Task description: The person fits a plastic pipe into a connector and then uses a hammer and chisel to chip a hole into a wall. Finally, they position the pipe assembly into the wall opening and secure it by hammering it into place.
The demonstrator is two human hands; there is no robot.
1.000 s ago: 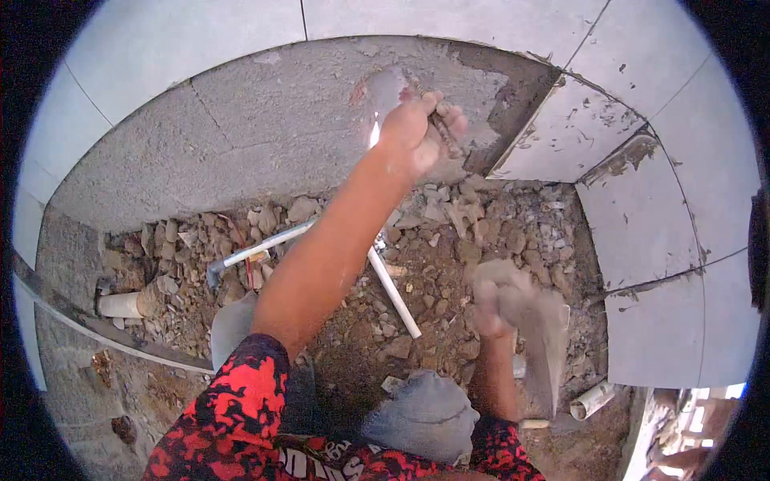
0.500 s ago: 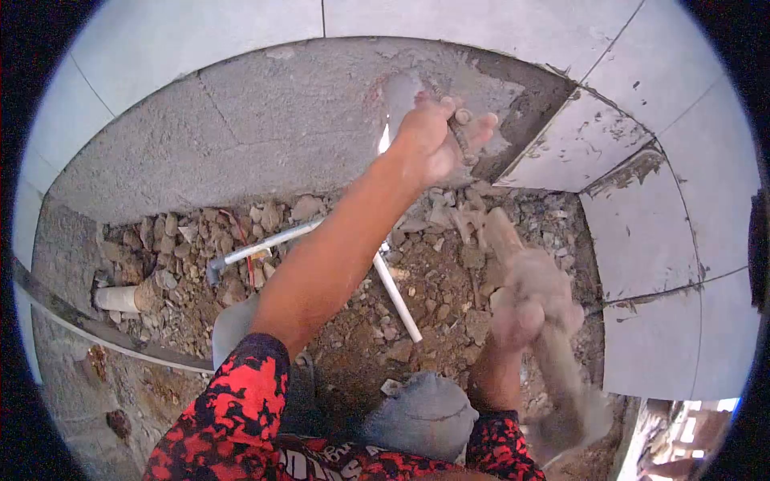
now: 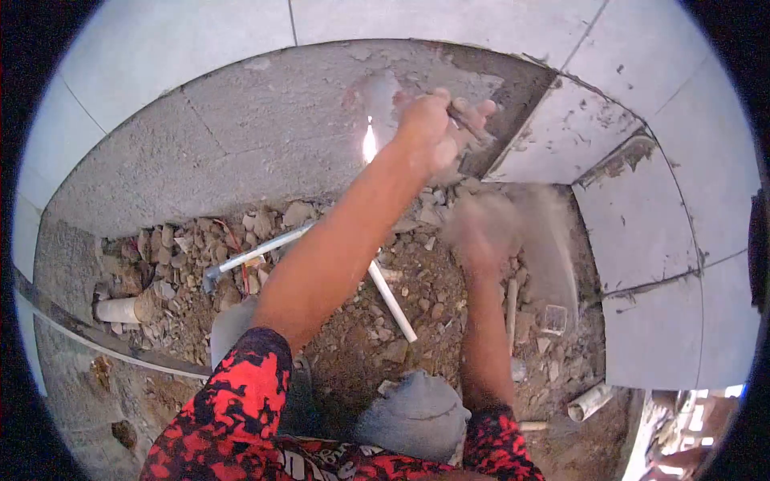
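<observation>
My left hand [image 3: 433, 132] is closed around a chisel [image 3: 469, 127], a dusty metal rod that sticks out past the fingers. It is held up at the rough grey wall [image 3: 265, 120], beside a pale, scraped patch [image 3: 381, 96]; the tip is hidden by the hand. Lower and to the right, my right hand [image 3: 481, 232] is smeared by motion. It grips a long tool that looks like a hammer [image 3: 553, 244], seen only as a blurred streak over the rubble.
Stones and soil [image 3: 425, 280] cover the ground. A white pipe [image 3: 391, 301] and a grey-elbowed pipe [image 3: 261, 252] cross it. Pipe stubs lie at left [image 3: 119, 310] and lower right [image 3: 589, 402]. Pale tiles [image 3: 650, 232] line the right side. My knee [image 3: 417, 417] is in front.
My right hand has swung up and toward the wall with the hammer, away from the lower right. My left hand stays at the wall; the chisel's visible end has tilted slightly.
</observation>
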